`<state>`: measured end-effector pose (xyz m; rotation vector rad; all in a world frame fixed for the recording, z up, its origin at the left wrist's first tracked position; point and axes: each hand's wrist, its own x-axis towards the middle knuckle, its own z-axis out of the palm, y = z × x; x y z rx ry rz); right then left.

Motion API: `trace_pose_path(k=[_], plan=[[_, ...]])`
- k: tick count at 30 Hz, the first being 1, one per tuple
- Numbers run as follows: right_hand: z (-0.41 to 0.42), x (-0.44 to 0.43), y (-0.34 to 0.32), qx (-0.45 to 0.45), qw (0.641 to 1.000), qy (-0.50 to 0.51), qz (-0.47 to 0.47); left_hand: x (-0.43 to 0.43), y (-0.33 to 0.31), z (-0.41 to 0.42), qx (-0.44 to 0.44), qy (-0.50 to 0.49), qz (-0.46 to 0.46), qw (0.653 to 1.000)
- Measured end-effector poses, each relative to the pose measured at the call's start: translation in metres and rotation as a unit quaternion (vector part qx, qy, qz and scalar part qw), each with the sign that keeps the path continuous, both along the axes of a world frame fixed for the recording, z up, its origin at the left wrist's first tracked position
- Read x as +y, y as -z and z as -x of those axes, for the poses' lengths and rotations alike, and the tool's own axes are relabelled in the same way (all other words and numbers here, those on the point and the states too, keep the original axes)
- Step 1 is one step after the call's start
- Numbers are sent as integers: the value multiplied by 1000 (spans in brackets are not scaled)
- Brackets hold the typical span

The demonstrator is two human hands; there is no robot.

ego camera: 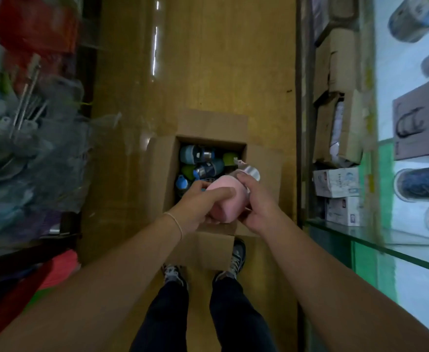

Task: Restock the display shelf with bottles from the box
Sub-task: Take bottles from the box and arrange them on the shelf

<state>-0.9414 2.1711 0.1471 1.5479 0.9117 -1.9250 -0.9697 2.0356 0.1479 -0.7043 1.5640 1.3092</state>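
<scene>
On a glossy floor (208, 59) between shelves (355, 232), open box (161, 174) — left hand (195, 207), right hand (256, 207), fingers (221, 193) gripping pink bottle (225, 207)

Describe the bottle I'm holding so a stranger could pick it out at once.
Find the open cardboard box on the floor. Above its near edge, the left hand and right hand grip the pink bottle. It alone is pink with a silver cap; the bottles in the box are blue or green.
</scene>
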Motion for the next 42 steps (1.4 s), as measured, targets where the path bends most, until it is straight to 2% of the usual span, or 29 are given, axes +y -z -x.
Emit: trace_pose_path(k=[10, 17, 21, 26, 31, 38, 42], plan=[[-14, 2, -100, 80, 992, 48, -87, 4, -74, -9, 67, 7, -73, 995], [-22, -14, -166, 122, 974, 98, -165, -8, -143, -8, 107, 53, -117, 986], [-24, -22, -218, 169, 954, 121, -214, -16, -198, 6, 158, 101, -146, 971], [-25, -22, -304, 251, 914, 151, -279, -10, -289, 24, 271, 192, -172, 927], [-43, -12, -384, 305, 866, 171, -358, 3, -366, 24, 354, 265, -235, 865], [-99, 5, -463, 315, 813, 216, -440, 38, -439, -15, 442, 344, -283, 778], [-138, 18, -498, 316, 783, 241, -479, 59, -472, -47, 459, 371, -325, 739]])
